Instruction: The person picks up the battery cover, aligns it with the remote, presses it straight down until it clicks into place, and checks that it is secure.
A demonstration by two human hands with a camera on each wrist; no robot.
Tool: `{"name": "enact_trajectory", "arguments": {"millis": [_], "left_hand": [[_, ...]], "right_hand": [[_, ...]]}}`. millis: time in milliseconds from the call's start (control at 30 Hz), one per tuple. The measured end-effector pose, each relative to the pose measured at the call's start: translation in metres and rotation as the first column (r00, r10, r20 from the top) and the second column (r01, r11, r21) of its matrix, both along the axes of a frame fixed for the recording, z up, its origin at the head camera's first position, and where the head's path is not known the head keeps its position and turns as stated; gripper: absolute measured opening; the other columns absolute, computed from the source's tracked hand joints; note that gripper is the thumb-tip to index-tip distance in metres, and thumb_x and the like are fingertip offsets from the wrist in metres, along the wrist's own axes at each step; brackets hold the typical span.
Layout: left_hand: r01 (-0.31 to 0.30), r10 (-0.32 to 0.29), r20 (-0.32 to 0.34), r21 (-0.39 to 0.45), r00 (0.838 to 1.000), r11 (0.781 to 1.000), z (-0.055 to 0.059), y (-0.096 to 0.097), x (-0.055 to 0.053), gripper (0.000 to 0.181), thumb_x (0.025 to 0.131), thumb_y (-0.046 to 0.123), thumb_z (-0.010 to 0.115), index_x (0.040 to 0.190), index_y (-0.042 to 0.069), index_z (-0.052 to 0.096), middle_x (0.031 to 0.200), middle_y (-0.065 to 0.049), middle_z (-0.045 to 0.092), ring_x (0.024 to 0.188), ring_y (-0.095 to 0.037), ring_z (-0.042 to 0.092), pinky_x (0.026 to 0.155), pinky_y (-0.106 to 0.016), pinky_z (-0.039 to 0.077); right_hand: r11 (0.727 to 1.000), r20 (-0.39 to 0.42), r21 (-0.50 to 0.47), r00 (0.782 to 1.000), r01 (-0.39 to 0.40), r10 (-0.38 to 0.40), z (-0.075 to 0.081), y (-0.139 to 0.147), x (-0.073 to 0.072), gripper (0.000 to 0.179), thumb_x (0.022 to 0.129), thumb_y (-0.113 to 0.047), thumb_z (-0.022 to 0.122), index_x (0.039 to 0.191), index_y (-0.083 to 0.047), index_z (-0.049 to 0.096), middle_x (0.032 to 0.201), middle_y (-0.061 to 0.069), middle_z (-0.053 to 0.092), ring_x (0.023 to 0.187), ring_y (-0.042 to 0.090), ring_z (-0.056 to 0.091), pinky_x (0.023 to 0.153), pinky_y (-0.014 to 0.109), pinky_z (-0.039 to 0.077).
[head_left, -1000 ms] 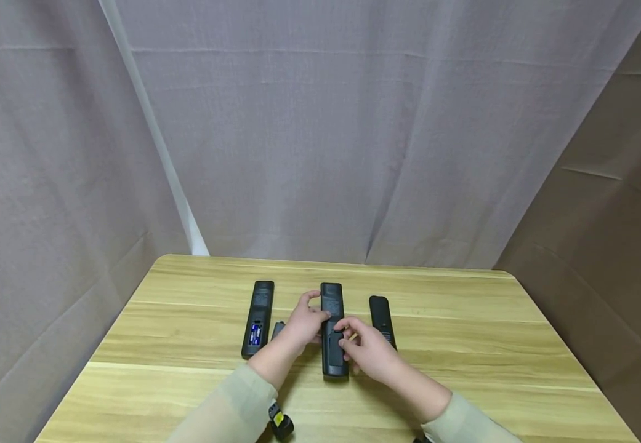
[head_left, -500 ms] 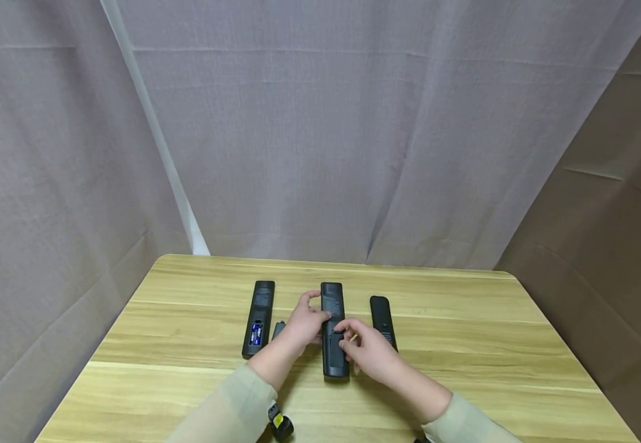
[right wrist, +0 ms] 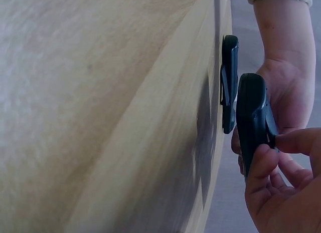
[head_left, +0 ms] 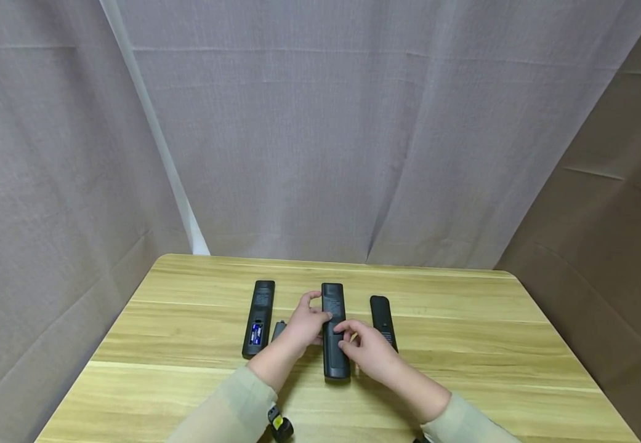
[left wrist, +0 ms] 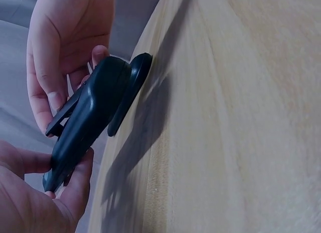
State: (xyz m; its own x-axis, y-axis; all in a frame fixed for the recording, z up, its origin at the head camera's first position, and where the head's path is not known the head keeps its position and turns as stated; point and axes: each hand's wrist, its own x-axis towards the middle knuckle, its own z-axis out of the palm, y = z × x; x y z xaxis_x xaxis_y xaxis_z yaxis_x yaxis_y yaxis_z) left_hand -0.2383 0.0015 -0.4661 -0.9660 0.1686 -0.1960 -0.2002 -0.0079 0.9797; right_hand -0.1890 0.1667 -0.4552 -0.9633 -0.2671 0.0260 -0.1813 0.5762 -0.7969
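Note:
A black remote control point(head_left: 332, 307) is held back side up above the table, lengthwise to the person. My left hand point(head_left: 303, 322) grips its far part, thumb on the back and fingers along the side and beneath. My right hand point(head_left: 369, 351) pinches the remote's battery cover point(left wrist: 65, 112) at its raised end. In the left wrist view the cover stands tilted away from the remote's back, with a gap under it. Whatever lies inside the compartment is hidden.
A second remote point(head_left: 258, 317) lies on the left, its compartment bare with blue batteries inside. Beside it a small dark grey piece point(head_left: 279, 328) is partly behind my left wrist. A third black remote point(head_left: 382, 320) lies on the right of the wooden table point(head_left: 464, 344).
The held remote has shifted very slightly to the right. Both hands keep the same hold on the remote and its cover.

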Motion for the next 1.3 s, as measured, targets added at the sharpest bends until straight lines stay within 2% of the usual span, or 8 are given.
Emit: {"name": "enact_trajectory", "arguments": {"millis": [467, 900, 1300], "left_hand": [[-0.008, 0.008, 0.002, 0.004, 1.0, 1.0, 0.0013, 0.0004, 0.0025, 0.06, 0.097, 0.006, 0.057, 0.151, 0.011, 0.03, 0.118, -0.021, 0.061, 0.08, -0.028, 0.068, 0.061, -0.043, 0.058], [-0.01, 0.01, -0.008, 0.009, 1.0, 1.0, -0.0021, 0.0012, -0.0005, 0.062, 0.098, 0.007, 0.058, 0.152, 0.01, 0.028, 0.12, -0.021, 0.061, 0.085, -0.03, 0.068, 0.063, -0.046, 0.058], [-0.013, 0.013, -0.005, 0.034, 1.0, 0.999, -0.0009, -0.0012, -0.0001, 0.062, 0.098, 0.007, 0.057, 0.152, 0.011, 0.028, 0.12, -0.022, 0.061, 0.084, -0.03, 0.069, 0.065, -0.046, 0.059]], "right_hand": [[1.0, 0.008, 0.0, 1.0, 0.014, -0.014, -0.0025, 0.0019, -0.0025, 0.02, 0.092, -0.006, 0.065, 0.112, -0.01, 0.065, 0.088, 0.001, 0.051, 0.063, 0.014, 0.049, 0.048, 0.025, 0.042], [1.0, 0.005, -0.013, 1.0, 0.016, -0.016, -0.0037, 0.0015, -0.0042, 0.02, 0.091, -0.004, 0.067, 0.11, -0.009, 0.064, 0.088, 0.003, 0.049, 0.064, 0.014, 0.049, 0.049, 0.025, 0.042], [0.999, -0.012, 0.01, 0.999, 0.031, -0.031, -0.0038, 0.0017, -0.0056, 0.02, 0.093, -0.009, 0.066, 0.113, -0.012, 0.063, 0.09, 0.002, 0.05, 0.063, 0.015, 0.05, 0.049, 0.025, 0.042]]}}
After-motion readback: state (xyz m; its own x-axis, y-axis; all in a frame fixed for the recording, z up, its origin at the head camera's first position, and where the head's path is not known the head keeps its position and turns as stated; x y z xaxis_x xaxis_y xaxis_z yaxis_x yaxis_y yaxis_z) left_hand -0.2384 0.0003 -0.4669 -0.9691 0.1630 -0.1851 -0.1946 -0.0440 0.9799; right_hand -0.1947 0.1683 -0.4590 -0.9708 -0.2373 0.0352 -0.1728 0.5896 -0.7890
